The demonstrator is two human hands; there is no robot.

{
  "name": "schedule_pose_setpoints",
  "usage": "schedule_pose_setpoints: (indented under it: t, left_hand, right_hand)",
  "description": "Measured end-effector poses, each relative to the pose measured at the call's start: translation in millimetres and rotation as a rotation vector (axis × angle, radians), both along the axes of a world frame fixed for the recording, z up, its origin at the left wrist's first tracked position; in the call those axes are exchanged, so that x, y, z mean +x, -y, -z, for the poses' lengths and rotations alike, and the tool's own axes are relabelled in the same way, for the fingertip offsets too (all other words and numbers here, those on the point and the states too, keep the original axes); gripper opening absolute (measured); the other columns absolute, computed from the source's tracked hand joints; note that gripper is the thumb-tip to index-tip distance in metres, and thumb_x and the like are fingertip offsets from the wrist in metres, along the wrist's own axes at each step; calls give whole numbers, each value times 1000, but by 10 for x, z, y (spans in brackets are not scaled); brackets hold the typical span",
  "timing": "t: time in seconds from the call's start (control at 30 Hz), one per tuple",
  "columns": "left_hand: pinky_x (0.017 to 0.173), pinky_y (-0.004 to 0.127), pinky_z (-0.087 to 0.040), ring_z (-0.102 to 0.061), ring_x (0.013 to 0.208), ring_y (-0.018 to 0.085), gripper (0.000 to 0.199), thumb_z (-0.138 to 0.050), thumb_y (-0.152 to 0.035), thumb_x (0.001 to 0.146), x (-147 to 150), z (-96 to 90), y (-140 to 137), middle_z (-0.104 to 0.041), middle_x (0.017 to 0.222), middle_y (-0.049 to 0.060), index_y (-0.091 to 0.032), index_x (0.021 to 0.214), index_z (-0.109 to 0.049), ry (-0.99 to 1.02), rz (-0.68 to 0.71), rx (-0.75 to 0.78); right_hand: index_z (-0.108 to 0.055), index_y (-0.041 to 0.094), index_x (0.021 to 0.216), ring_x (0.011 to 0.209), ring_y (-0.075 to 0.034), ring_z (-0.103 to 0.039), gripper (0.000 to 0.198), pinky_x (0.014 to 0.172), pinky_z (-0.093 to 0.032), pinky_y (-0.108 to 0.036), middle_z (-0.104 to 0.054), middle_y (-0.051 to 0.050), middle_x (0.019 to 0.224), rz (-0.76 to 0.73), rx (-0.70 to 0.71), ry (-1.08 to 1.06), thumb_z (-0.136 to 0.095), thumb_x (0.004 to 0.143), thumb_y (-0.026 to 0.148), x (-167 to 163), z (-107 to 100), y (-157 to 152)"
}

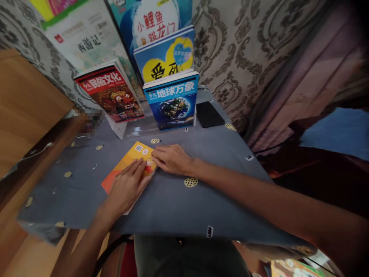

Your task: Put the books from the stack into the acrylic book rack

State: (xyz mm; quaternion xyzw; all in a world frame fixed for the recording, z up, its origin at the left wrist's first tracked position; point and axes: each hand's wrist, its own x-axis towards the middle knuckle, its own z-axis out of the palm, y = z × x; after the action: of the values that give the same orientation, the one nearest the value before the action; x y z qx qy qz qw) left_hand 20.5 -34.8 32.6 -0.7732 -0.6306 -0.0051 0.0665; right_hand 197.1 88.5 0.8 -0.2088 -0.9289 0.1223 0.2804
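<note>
An orange and yellow book (127, 159) lies closed on the table, its barcode side up and set at a slant. My left hand (128, 184) rests flat over its lower middle, fingers stretched out. At the right edge of the book, my right hand (171, 159) has its fingers bent together and closed on the edge near the corner. The undersides of the right fingers are hidden. Behind the book stand a blue book with a globe (174, 104) and a red book with a mask (117, 94), both upright in a clear stand (141, 127).
More upright books, including a blue and yellow one (167, 55) and a pale green one (89, 40), rise behind. A black phone (210, 114) lies right of the stand. A patterned grey cloth (225, 184) covers the table. A wooden panel (29, 104) is at left, a pink curtain (300, 77) at right.
</note>
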Motion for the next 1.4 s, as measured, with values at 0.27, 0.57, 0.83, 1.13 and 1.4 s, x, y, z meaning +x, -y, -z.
schedule_pose_setpoints:
  t: [0.27,0.57,0.83,1.13,1.4]
  left_hand:
    - [113,45,-46,-54,135,25,55,-31,-50,103,-639,55,482,-59,143,10,-18,136,-59,216,-197,47]
    - [117,51,-40,-44,143,29,63,-38,-58,99,-450,177,934,-49,152,14,-17,145,-49,172,-153,83]
    - [120,47,-35,-37,147,25,54,-26,-43,105,-466,217,808,-44,156,14,-14,142,-52,325,-265,53]
    - [123,44,-26,-30,151,23,53,-31,-43,103,-702,192,587,-35,162,9,-18,147,-47,490,-167,-102]
    - [119,46,-31,-49,138,27,59,-40,-59,99,-947,211,369,-54,148,13,-16,131,-64,952,-98,-97]
  right_hand:
    - [-66,15,97,77,-20,-58,33,64,-35,-32,-68,-11,95,48,161,144,-37,104,28,-71,46,147]
    - [-72,16,96,101,-28,-53,34,88,-40,-44,-69,-12,99,-41,110,-3,-44,102,34,-152,117,119]
    - [-60,21,132,135,-27,-49,47,114,-35,-53,-61,-13,139,-524,45,31,-58,96,50,-169,194,325]
    - [-62,21,129,123,-30,-54,56,107,-40,-51,-65,-13,128,-668,154,148,-65,88,59,-418,70,409]
    - [-70,20,107,97,-26,-58,50,86,-48,-40,-69,-10,100,-729,178,174,-46,97,62,-618,-41,521]
